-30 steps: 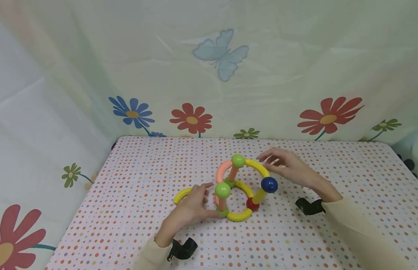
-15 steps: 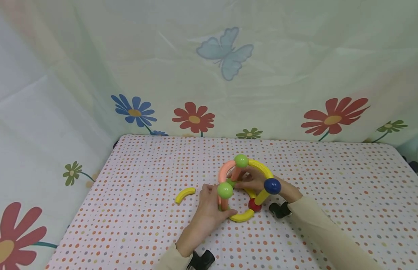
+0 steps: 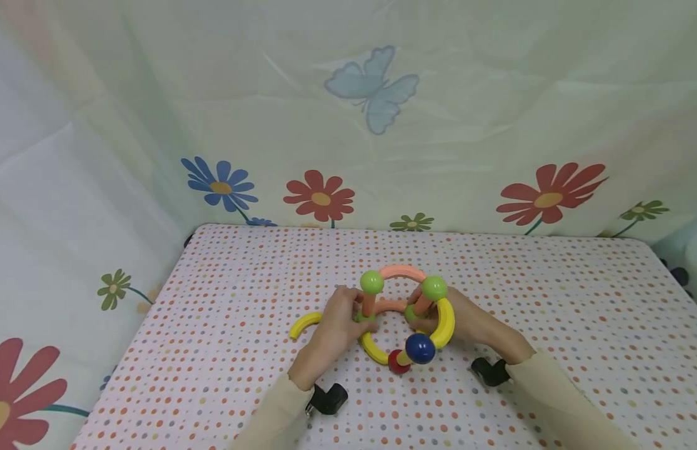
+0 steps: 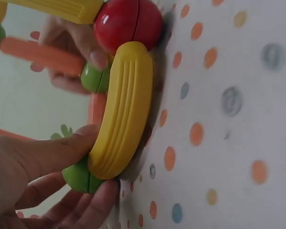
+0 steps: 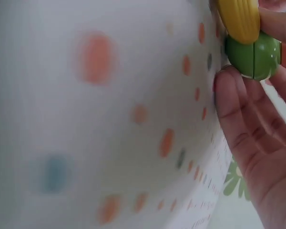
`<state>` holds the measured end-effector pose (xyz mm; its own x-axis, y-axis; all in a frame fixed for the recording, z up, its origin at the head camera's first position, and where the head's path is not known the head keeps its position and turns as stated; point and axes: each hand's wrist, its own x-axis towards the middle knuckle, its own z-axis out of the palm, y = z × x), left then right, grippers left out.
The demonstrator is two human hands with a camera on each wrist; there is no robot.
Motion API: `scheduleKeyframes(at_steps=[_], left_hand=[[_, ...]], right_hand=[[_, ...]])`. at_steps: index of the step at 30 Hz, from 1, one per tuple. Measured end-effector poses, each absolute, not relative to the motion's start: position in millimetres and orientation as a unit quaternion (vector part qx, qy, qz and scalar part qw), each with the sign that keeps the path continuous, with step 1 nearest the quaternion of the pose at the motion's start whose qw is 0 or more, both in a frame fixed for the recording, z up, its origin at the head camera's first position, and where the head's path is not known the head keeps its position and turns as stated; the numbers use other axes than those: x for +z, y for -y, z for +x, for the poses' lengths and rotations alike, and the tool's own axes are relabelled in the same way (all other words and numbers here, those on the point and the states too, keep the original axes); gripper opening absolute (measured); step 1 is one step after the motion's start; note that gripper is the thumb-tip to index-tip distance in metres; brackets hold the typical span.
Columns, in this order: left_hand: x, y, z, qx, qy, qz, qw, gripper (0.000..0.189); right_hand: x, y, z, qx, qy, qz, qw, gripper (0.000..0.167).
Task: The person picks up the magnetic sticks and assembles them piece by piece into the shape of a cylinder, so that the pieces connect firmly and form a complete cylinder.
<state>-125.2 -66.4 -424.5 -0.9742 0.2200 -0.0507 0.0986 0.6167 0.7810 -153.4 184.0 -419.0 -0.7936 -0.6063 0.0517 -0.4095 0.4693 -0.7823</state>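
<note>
Both hands hold a ring-shaped build of toy balls and rods standing on the table. My left hand (image 3: 337,319) pinches the lower left green ball (image 4: 78,177) between thumb and fingers, where a yellow curved rod (image 4: 125,109) joins it. At the other side my right hand (image 3: 461,315) grips the lower right green ball (image 5: 254,56). Two upper green balls (image 3: 372,282) sit on orange rods, linked by an orange curved rod (image 3: 403,271). A yellow curved rod (image 3: 445,322) runs to the blue ball (image 3: 420,348). Below that lies a red ball (image 4: 128,24) on the table.
A loose yellow curved rod (image 3: 305,324) lies left of the left hand. The dotted tablecloth (image 3: 241,269) covers the table up to a flowered curtain (image 3: 466,144) behind. Black wrist cameras (image 3: 328,399) hang under both wrists.
The right hand has come in from the right and taken hold of a lower ball. Between both hands the build has turned clockwise, bringing the blue and red balls to the front.
</note>
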Motion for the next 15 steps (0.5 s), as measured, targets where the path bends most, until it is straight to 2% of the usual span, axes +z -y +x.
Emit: scheduleKeyframes(at_steps=[8,12,15], left_hand=[[-424.9,58.2,-147.7,0.453,-0.874,0.152,0.085,0.035],[-425.4,54.6,-154.5,0.464,-0.862,0.172,0.106,0.034],[-427.4,55.6,-155.8,0.468,-0.858,0.185,0.107,0.036]], right_hand=[[-422.5,-188.6,-117.5,-0.410,-0.872,-0.253,0.090,0.019],[-420.2,-189.3,-101.7,-0.412,-0.874,-0.235,0.107,0.030],[-414.3,-193.7,-97.3,-0.406,-0.872,-0.240,0.128,0.032]])
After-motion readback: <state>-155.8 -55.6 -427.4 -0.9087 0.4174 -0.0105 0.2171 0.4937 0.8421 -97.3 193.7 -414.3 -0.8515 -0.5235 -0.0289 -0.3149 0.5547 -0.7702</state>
